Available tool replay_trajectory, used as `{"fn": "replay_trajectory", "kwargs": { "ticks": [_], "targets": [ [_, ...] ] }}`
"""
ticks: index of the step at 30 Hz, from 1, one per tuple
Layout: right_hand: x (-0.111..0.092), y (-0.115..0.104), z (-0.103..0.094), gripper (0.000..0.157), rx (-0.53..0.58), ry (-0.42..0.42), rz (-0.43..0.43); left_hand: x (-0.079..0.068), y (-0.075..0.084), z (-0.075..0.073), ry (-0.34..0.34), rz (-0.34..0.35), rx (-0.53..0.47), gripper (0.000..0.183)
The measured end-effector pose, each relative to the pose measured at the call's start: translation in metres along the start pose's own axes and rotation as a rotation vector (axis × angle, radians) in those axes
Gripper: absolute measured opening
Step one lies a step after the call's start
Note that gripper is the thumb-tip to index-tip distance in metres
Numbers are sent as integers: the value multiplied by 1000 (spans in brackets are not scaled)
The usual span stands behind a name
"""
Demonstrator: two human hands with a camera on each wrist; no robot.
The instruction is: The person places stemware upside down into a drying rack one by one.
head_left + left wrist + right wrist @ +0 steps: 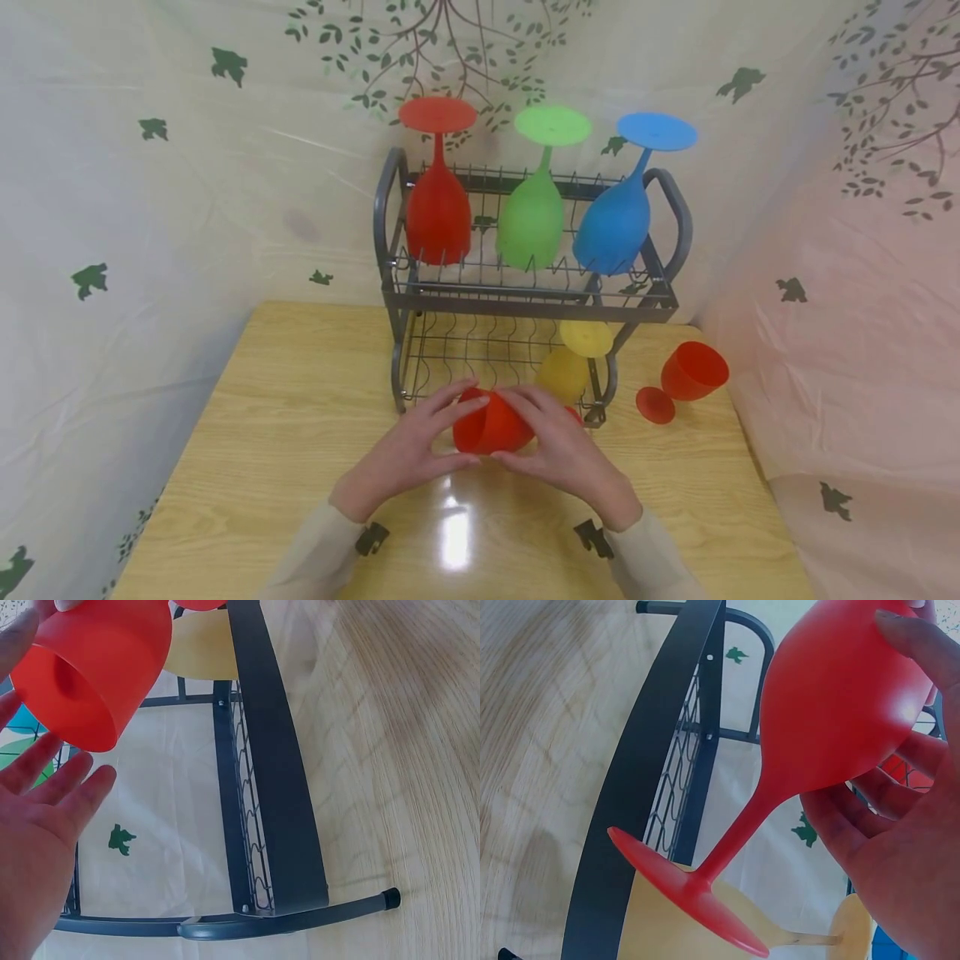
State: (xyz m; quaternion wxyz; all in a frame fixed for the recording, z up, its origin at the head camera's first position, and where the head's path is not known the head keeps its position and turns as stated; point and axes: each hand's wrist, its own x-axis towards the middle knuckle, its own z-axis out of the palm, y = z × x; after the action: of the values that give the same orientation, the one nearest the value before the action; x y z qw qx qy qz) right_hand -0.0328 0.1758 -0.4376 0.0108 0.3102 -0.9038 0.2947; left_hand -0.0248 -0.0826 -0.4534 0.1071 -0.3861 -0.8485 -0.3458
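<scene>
Both hands hold a red plastic wine glass (498, 427) in front of the rack's lower tier. It lies tilted on its side, its open mouth toward the left and its foot (690, 892) toward the right. My left hand (401, 454) has thumb and fingers around the rim end. On the bowl, my right hand (566, 454) grips with thumb on one side and fingers on the other. Just behind, a yellow wine glass (562, 375) stands upside down at the right end of the lower tier of the dark metal rack (525, 307).
On the upper tier, red (438, 217), green (531, 221) and blue (613, 225) wine glasses stand upside down. Another red wine glass (693, 372) is upright on the wooden table (300, 417), right of the rack. A patterned sheet (187, 208) hangs behind and at the sides.
</scene>
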Motion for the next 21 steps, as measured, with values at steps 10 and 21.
{"fn": "replay_trajectory", "kwargs": {
  "ticks": [10, 21],
  "targets": [
    [-2, 1, 2, 78, -5, 4, -12, 0, 2, 1, -9, -31, -48, 74],
    [-7, 3, 0, 82, -29, 39, -23, -8, 1, 5, 76, -64, -104, 69]
  ]
}}
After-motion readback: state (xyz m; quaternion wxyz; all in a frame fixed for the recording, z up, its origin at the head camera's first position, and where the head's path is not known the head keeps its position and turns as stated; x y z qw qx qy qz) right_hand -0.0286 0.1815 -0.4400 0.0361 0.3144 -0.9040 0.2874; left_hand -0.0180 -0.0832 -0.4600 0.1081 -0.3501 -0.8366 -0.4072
